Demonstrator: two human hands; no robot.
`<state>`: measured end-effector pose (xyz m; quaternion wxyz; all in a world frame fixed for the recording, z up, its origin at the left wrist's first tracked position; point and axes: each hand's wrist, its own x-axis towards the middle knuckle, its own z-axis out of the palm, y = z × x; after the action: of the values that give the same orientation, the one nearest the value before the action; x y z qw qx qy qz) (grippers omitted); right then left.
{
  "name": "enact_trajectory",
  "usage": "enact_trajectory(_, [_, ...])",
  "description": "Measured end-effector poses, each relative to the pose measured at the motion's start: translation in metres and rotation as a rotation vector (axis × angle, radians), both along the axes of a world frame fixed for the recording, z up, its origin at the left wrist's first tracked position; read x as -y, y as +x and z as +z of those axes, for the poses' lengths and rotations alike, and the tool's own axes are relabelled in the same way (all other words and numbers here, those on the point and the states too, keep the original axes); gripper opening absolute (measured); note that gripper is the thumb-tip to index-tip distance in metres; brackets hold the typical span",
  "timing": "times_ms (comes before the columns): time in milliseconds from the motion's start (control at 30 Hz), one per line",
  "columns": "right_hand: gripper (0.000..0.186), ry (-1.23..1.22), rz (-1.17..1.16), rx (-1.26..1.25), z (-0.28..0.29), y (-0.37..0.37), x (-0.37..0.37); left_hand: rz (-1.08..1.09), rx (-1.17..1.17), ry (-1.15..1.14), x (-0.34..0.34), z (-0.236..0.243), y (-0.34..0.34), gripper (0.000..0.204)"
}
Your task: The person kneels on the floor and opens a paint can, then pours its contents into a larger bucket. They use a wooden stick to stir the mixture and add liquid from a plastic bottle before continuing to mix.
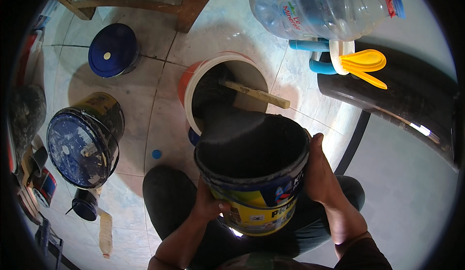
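Between my two hands a yellow and blue paint pail is tipped away from me, above my bent legs. My left hand grips its lower left side, thumb along the wall. Against the right side, near the rim, my right hand is pressed with the thumb up. Dark grey paint runs over the pail's far lip into an orange bucket with a white rim. A flat wooden stick leans in that bucket, its end jutting over the rim. The pail's underside is hidden.
On the tiled floor to the left stand a blue-lidded can and a paint-smeared lidded pail. A small blue cap lies nearby. A large clear plastic bottle and a glossy black curved object are at right. Wooden furniture stands behind.
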<state>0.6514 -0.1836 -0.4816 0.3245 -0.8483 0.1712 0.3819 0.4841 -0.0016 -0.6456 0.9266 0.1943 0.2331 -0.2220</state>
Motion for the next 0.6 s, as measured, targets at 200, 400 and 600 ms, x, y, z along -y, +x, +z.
enact_trajectory(200, [0.094,0.057,0.049,0.084,-0.001,-0.015,0.006,0.013,0.013,-0.07,0.006,-0.014,-0.012,0.13])
enact_trajectory(400, [0.085,0.131,0.046,0.16,-0.001,-0.038,0.014,0.091,0.329,0.002,0.023,-0.077,-0.056,0.138])
enact_trajectory(600, [0.093,0.142,0.101,-0.016,0.01,-0.03,0.033,0.118,0.41,0.191,0.027,-0.083,-0.044,0.148])
